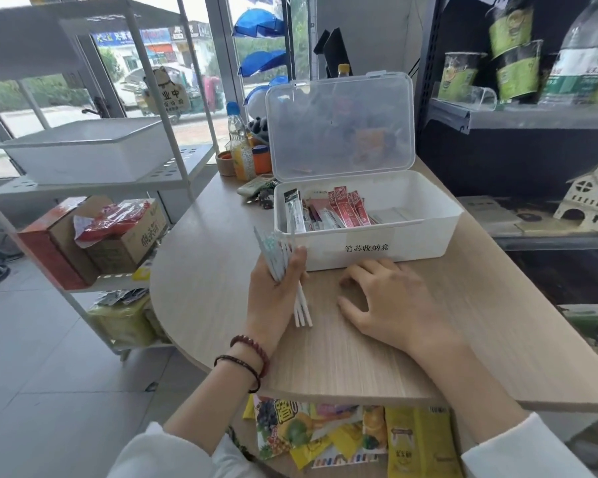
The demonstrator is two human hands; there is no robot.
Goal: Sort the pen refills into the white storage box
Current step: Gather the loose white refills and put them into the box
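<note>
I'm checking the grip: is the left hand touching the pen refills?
Touching. The head view shows the left hand with its fingers curled round the bundle of pen refills, whose ends stick out above and below it.

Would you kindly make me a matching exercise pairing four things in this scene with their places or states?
Things:
1. left hand
2. right hand
3. clear lid
4. red refill packs

Places or states:
A. standing open
B. inside the white storage box
C. resting on the table
D. gripping a bundle of refills

Pairs: 1-D, 2-C, 3-A, 4-B
</note>
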